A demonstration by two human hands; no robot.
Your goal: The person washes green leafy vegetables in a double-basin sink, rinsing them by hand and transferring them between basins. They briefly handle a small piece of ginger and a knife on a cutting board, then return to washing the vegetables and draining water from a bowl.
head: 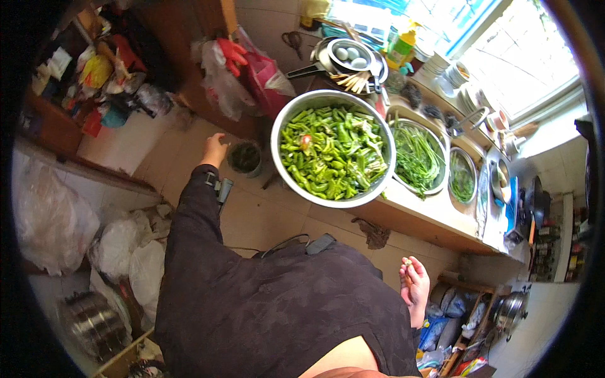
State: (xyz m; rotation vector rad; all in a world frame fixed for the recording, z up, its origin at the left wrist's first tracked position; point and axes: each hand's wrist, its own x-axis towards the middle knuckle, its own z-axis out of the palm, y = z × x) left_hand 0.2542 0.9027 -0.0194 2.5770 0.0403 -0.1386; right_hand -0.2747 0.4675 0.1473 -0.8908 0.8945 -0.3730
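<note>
A large steel basin full of cut green peppers stands ahead of me, with one small red piece among them. My left hand reaches out beside a bin holding dark green scraps; its fingers are partly bent, and whether it holds anything is not plain. Low at my right side, my right hand pinches a small pale piece between its fingertips, away from the basin. To the right of the peppers, leafy greens lie in an oval metal bowl in the sink.
A second basin holds more greens. Behind the peppers are pans, eggs and a soap bottle. Plastic bags fill the left side. A brown rag lies on the tiled floor by the counter.
</note>
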